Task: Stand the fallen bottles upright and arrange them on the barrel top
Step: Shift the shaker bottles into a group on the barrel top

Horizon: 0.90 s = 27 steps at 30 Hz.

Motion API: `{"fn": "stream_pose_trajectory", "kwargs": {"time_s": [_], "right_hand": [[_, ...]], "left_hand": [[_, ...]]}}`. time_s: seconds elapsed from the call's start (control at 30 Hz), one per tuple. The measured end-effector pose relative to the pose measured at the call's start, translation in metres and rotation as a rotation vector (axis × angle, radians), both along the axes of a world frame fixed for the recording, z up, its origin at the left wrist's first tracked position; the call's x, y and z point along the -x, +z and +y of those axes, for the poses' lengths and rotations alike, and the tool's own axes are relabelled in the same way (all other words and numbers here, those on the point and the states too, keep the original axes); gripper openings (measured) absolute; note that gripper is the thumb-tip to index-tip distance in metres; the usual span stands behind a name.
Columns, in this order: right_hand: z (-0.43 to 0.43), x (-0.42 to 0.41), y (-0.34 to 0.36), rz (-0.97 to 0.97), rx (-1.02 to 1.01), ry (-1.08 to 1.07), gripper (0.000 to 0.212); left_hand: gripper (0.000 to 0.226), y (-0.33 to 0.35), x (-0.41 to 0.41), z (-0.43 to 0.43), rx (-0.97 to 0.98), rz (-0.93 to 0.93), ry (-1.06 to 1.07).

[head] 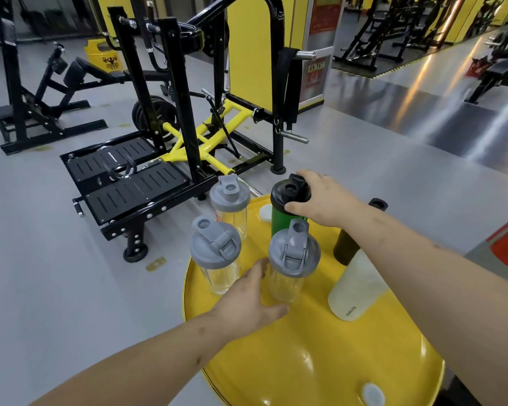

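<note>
Three clear bottles [294, 259], one green bottle [279, 221], upright on barrel top [320, 361]

Hands [320, 197] on bottles [289, 206] — barrel top [320, 361] (yellow) underneath

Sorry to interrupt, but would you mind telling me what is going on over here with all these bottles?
A person is arranging shaker bottles on a yellow barrel top in a gym. The right hand grips the black lid of an upright green bottle. The left hand is at the base of a clear grey-lidded bottle. Two more clear bottles stand upright, and a white bottle and a dark bottle stand at the right.
</note>
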State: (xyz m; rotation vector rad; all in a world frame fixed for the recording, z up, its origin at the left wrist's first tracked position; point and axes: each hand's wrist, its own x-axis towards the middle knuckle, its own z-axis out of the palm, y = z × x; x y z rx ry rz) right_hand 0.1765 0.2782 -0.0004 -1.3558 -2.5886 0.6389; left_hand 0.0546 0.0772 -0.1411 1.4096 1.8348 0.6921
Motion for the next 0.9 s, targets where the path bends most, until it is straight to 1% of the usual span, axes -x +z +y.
{"fn": "stream_pose_trajectory", "kwargs": {"time_s": [0.1,0.2,0.3,0.4,0.63,0.9], "right_hand": [[0.001,-0.001,-0.001,0.023,0.010,0.012,0.085],[0.003,-0.001,-0.001,0.027,0.015,0.023,0.084],[0.007,-0.002,-0.001,0.020,0.032,0.042,0.087],[0.012,-0.004,-0.001,0.003,0.036,0.064,0.088],[0.024,-0.011,0.000,-0.016,0.057,0.126,0.087],[0.029,-0.017,0.000,-0.056,0.079,0.183,0.086]], "left_hand": [[0.115,-0.003,-0.006,0.007,-0.054,-0.076,0.045],[0.114,-0.001,-0.009,0.012,-0.087,-0.127,0.092],[0.114,-0.001,-0.012,0.016,-0.101,-0.186,0.128],[0.109,-0.006,-0.016,0.017,-0.107,-0.234,0.162],[0.099,-0.007,-0.020,0.019,-0.116,-0.233,0.191],[0.099,-0.007,-0.024,0.018,-0.105,-0.230,0.169]]}}
